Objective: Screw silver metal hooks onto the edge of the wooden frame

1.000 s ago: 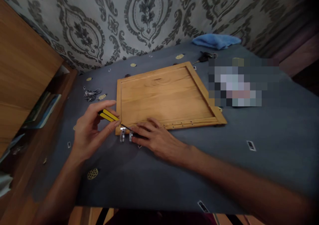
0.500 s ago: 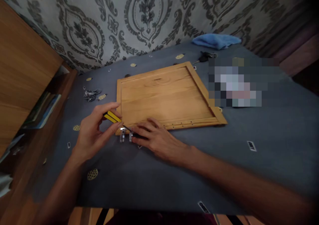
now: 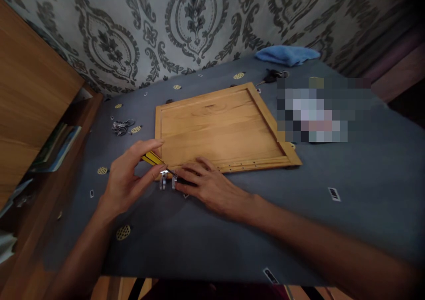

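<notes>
— Pinched between the thumb and fingertips of the left hand point(image 3: 128, 181) is a screwdriver point(image 3: 152, 158) with a yellow and black handle. The grip is closed on the handle, and the dark shaft slants down to the right.

— Where does the tip end up?

— At a small metal fitting point(image 3: 168, 179), a silvery piece with two loops. It sits at the near left corner of a wooden panel point(image 3: 219, 127). I cannot tell whether the tip sits in a screw; it is too small and dark there.

— And the other hand?

— The right hand point(image 3: 207, 185) lies flat with its fingers stretched out and clasps nothing. Its fingertips rest on the near edge of the panel, right beside the fitting and touching or nearly touching it. The forearm comes in from the lower right.

— What does the panel lie on?

— It lies on a table point(image 3: 348, 229) covered in grey cloth with small yellow and white marks. A row of little holes runs along the panel's near rail.

— Anything else in the head view?

— A heap of metal hardware point(image 3: 121, 126) lies well to the left of the panel. A blue cloth point(image 3: 287, 54) is bunched at the far edge against the patterned wallpaper. A small dark object point(image 3: 274, 75) lies just in front of it. On the left stands a wooden shelf point(image 3: 29, 91) with books point(image 3: 58, 146) lying in it.
</notes>
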`<state>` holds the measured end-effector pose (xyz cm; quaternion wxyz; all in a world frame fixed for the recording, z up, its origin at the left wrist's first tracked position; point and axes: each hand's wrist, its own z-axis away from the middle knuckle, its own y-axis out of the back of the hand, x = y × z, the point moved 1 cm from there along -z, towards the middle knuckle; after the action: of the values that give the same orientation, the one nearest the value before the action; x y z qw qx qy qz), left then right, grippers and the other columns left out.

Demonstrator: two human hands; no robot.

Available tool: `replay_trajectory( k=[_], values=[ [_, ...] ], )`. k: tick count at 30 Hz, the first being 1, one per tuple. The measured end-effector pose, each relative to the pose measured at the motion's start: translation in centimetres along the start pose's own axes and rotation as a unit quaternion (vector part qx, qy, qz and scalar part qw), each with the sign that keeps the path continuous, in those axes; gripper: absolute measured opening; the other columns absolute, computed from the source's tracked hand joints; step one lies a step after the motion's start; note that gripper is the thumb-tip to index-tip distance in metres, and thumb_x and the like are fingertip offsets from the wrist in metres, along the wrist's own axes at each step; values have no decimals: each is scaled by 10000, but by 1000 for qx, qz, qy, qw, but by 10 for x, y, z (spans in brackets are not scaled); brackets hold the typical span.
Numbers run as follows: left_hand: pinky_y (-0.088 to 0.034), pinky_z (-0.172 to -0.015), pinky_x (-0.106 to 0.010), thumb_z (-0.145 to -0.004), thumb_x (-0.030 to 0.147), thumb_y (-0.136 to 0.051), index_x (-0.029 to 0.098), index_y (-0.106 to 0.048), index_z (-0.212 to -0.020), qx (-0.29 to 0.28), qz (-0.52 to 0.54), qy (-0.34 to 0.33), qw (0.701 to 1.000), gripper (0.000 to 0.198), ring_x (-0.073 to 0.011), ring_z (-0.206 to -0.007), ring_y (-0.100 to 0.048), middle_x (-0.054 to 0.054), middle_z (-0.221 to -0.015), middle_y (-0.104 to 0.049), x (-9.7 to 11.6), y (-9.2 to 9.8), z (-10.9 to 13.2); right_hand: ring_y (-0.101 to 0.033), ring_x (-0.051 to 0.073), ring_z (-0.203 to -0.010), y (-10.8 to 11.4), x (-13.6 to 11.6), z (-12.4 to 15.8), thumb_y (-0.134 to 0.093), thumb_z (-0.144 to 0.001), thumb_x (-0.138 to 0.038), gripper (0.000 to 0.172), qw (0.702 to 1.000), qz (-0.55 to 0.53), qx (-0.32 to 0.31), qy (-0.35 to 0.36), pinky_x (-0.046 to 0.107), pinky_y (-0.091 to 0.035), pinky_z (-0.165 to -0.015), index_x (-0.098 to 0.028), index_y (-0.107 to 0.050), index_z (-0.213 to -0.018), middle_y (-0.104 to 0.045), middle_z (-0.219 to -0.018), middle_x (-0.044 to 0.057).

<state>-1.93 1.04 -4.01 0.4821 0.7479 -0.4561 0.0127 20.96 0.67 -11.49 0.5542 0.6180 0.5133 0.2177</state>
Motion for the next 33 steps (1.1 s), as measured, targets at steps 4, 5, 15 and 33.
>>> replay_trajectory(
  k=[4,5,15,33],
  values=[
    [-596,-983,-420,-908,217,-752,315,-564,-1388,-3,-19,-9,1000,525,-255,-1142,-706,-54,-1256,-706,0,-1,0,-462,286,-1406,0,0,0,-555,-974,-86,405,1000,0,-1,0,607,-348,-1163,-217,-630,-1350,-586,-1491,102],
    [-597,-983,-427,-898,228,-765,311,-568,-1379,-2,-22,-11,1000,526,-259,-1138,-708,-57,-1246,-713,0,-1,0,-464,285,-1405,0,0,-1,-552,-977,-89,400,1000,1,-1,0,605,-349,-1163,-216,-631,-1348,-585,-1492,103],
    [-616,-900,-352,-925,277,-750,341,-606,-1354,-9,-15,-5,1000,457,-205,-1010,-751,-17,-1200,-741,2,5,-2,-475,290,-1388,0,0,0,-552,-998,-119,382,1000,6,1,6,603,-355,-1158,-215,-620,-1361,-587,-1485,102],
    [-645,-806,-341,-900,191,-761,357,-589,-1370,40,44,30,998,528,-179,-906,-725,-11,-1099,-685,11,12,-7,-486,274,-1375,-1,0,-1,-564,-995,-112,381,1000,17,0,1,584,-359,-1158,-251,-634,-1342,-594,-1484,76]
  ],
)
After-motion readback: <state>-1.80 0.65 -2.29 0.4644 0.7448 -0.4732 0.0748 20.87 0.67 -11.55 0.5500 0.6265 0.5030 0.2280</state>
